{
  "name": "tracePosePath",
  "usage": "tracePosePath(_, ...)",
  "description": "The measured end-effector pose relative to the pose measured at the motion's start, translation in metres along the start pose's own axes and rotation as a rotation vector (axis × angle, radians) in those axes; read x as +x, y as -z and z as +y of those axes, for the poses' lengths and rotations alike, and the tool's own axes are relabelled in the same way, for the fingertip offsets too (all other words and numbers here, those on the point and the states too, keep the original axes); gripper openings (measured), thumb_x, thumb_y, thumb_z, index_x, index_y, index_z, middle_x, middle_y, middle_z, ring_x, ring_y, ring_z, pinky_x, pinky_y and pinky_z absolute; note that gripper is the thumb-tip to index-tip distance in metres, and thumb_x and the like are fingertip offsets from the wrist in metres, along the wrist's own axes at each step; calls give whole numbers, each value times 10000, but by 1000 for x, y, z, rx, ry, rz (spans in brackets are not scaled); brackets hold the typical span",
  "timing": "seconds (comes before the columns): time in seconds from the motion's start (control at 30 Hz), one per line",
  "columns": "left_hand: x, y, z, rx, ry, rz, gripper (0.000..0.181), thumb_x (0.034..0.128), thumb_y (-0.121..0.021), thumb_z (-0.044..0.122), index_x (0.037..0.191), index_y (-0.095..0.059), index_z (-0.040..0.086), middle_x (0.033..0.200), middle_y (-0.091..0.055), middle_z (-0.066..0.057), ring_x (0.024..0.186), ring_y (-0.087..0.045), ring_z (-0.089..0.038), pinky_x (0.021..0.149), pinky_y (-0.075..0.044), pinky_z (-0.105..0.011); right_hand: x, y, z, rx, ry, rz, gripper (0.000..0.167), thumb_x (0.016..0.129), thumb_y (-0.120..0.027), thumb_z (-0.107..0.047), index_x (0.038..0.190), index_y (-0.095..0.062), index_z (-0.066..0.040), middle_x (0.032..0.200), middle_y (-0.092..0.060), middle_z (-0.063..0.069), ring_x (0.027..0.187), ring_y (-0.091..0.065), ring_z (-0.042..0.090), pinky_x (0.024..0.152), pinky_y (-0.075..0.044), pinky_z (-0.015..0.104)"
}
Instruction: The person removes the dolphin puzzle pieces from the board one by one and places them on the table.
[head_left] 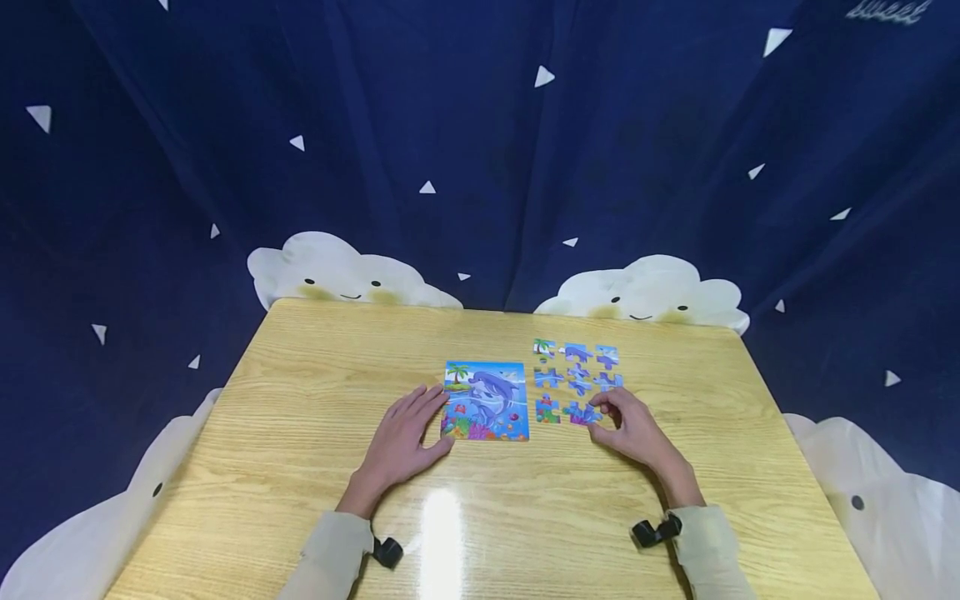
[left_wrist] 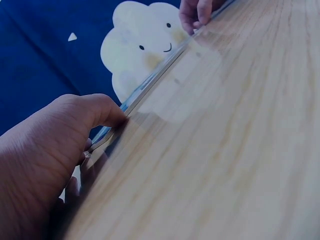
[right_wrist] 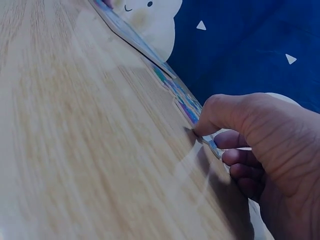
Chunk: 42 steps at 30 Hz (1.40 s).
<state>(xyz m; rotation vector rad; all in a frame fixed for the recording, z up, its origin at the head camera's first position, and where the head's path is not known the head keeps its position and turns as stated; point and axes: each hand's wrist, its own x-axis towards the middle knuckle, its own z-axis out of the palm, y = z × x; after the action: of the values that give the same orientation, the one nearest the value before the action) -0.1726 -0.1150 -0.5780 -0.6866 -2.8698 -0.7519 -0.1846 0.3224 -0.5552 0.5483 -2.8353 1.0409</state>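
A square dolphin picture board (head_left: 486, 402) lies flat on the table. My left hand (head_left: 405, 435) rests at its left side, fingers extended and touching the edge, thumb near the lower left corner. To the right of the board, several loose jigsaw pieces (head_left: 578, 381) lie in spaced rows, with parts of a similar dolphin scene on them. My right hand (head_left: 632, 427) pinches a jigsaw piece (head_left: 591, 413) at the lower right of the group between thumb and index finger; the fingers partly hide it. In the right wrist view the thumb (right_wrist: 212, 116) is down by the pieces' edge.
The wooden table (head_left: 315, 358) has a glare patch (head_left: 441, 542) near the front. Behind it hangs a dark blue curtain (head_left: 480, 125) with white triangles and smiling clouds (head_left: 352, 271). Each wrist wears a small black camera, such as the left camera (head_left: 387, 552).
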Motion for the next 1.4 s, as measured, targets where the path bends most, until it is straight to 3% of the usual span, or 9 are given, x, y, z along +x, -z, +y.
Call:
tracePosePath(0.3, -1, 1, 2, -23, -23, 36, 744, 964, -616, 547, 1601, -449, 202, 1659, -406, -11, 1551, -319, -304, 1218, -281, -571, 0, -1, 0, 7, -2, -18, 307, 873, -802, -114, 1155, -685, -87, 927, -532, 40, 765, -449, 161, 646, -393, 265)
tracePosePath(0.57, -1, 1, 3, -29, -12, 14, 747, 973, -587, 570, 1611, -431, 213, 1669, -388, -6, 1564, -292, -293, 1230, -266, -562, 0, -2, -6, 22, 56, 102, 308, 856, -773, -79, 1157, -714, -54, 945, -576, 61, 821, -468, 170, 692, -418, 278)
tracePosePath(0.73, -1, 0, 1, -19, -13, 13, 750, 968, -593, 575, 1613, -427, 229, 1671, -383, 9, 1562, -296, -280, 1229, -268, -552, 4, -6, -21, 53, 87, 112, 261, 887, -770, -69, 1141, -716, -33, 940, -601, 74, 826, -514, 191, 695, -455, 294)
tracePosePath(1.03, 1, -1, -1, -4, -2, -5, 757, 967, -595, 583, 1622, -408, 251, 1681, -358, 46, 1565, -289, -266, 1241, -253, -535, 13, -28, -50, 81, 191, 32, 217, 883, -757, -59, 1096, -723, -33, 923, -604, 72, 792, -519, 192, 651, -460, 256)
tracePosePath(1.2, 0, 0, 0, -3, 2, -9, 752, 970, -591, 578, 1622, -408, 249, 1683, -354, 51, 1568, -285, -265, 1241, -255, -538, 21, -39, -70, -6, 214, -32, 317, 847, -799, -162, 1131, -726, -42, 949, -606, 62, 899, -502, 210, 780, -445, 339)
tracePosePath(1.4, 0, 1, 1, -13, -4, -1, 744, 972, -591, 565, 1617, -418, 237, 1680, -362, 40, 1564, -292, -274, 1236, -259, -543, 30, -53, -90, -77, 169, -136, 511, 839, -829, -298, 1250, -705, -23, 1103, -621, 70, 1054, -530, 222, 935, -495, 451)
